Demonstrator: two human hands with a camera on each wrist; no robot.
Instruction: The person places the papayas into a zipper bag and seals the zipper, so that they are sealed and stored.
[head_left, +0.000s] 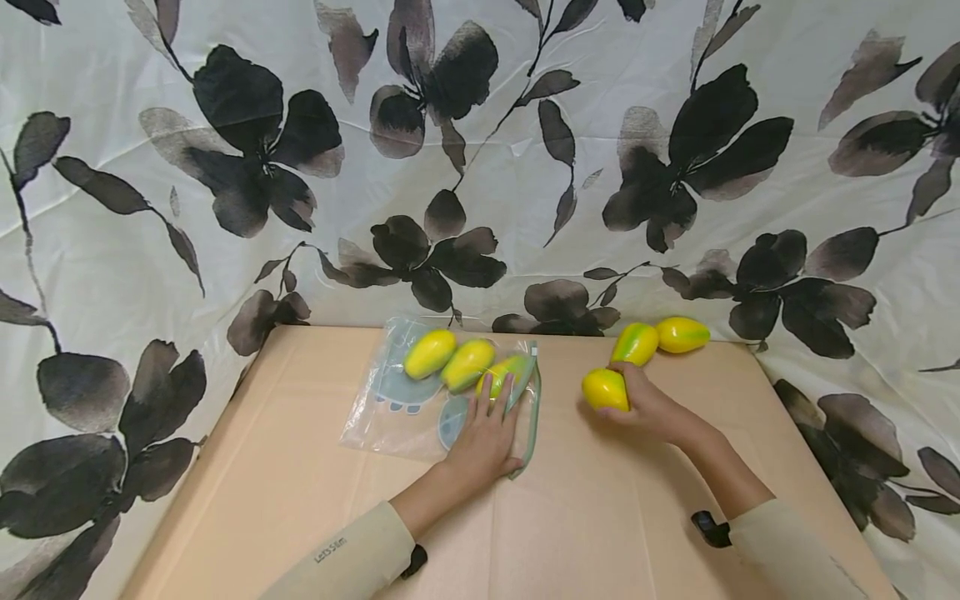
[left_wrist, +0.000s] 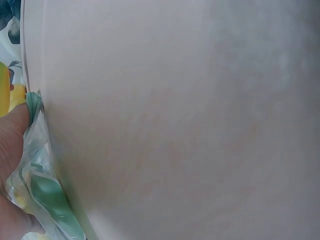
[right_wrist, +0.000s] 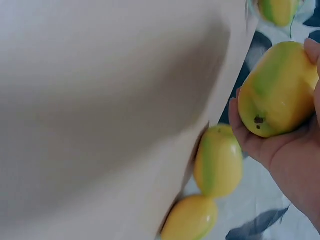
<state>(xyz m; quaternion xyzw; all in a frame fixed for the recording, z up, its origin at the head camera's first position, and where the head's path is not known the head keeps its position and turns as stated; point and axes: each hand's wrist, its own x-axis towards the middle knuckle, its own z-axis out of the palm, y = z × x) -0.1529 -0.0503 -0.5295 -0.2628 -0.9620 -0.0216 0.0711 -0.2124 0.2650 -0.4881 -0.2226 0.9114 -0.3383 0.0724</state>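
Observation:
A clear zip bag (head_left: 405,425) with a green zip edge lies at the middle of the board, with yellow-green mangoes (head_left: 430,353) inside. My left hand (head_left: 483,442) holds the bag at its parted mouth, its fingers reaching over the nearest mango. In the left wrist view, the thumb and a finger show at the green zip edge (left_wrist: 52,197). To the right of the bag, my right hand (head_left: 656,408) grips a mango (head_left: 604,390) held above the board. The right wrist view shows this mango (right_wrist: 277,92) in the curled fingers, its stem spot visible.
Two more mangoes, one green-streaked (head_left: 634,343) and one yellower (head_left: 683,334), lie side by side at the board's far right edge. A tan board (head_left: 585,525) forms the work surface. Behind it hangs a white cloth (head_left: 540,217) with dark flowers.

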